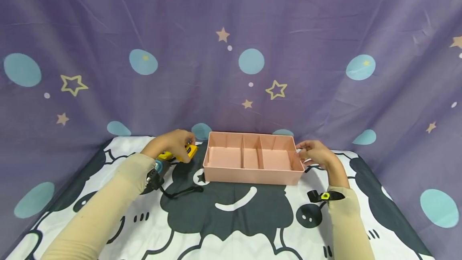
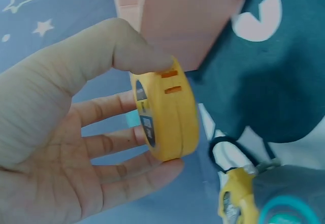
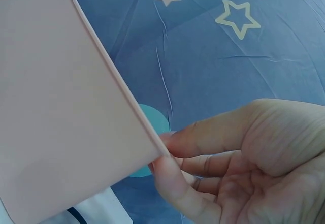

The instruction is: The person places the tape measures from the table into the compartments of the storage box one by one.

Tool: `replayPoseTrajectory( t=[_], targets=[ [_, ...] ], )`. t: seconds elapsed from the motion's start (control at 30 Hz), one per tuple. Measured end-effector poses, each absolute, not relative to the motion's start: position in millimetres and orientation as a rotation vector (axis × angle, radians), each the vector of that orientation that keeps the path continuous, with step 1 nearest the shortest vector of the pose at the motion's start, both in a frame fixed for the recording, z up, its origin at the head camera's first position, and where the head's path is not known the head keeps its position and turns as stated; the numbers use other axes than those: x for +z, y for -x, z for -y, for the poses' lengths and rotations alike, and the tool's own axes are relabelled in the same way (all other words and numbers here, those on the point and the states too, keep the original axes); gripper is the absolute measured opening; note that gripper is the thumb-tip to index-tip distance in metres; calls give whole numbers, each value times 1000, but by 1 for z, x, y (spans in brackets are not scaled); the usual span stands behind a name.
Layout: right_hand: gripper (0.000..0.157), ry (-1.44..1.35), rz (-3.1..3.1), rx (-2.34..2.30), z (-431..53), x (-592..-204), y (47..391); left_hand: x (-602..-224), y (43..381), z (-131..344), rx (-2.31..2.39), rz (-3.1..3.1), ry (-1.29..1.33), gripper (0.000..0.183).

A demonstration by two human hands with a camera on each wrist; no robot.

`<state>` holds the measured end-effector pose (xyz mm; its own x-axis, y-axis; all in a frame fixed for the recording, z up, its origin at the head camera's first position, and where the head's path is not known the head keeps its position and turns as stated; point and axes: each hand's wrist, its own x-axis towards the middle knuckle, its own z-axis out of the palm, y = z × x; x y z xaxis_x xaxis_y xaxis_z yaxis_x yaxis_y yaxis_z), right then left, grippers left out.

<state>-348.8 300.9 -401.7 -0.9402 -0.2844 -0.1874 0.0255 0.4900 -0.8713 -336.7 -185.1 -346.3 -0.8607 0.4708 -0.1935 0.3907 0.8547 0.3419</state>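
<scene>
My left hand holds a yellow tape measure just left of the pink box. In the left wrist view the thumb lies on its top edge and the fingers are behind and under it, with a label on its round face. The pink box sits at the back of the cloth, split by two dividers into three compartments. At its right end, my right hand pinches the rim near a corner between thumb and finger, as the right wrist view shows.
Below the left hand lie another yellow object and a grey round thing with a teal ring, partly hidden by the hand and sleeve in the head view. A purple curtain hangs behind the sheep-patterned cloth.
</scene>
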Motion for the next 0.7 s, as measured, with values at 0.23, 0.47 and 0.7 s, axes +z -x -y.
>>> replayPoseTrajectory(
  t=[0.23,0.47,0.7],
  targets=[
    [51,224,-2430,-1444,-302,-403,345,-322,331,188,480,-2625,-656,48],
    [51,220,-2427,-1430,-301,-403,344,-305,328,182,498,-2556,-676,46],
    [51,203,-2430,-1428,-300,-401,347,-282,332,165,433,-2549,-666,52]
  ],
)
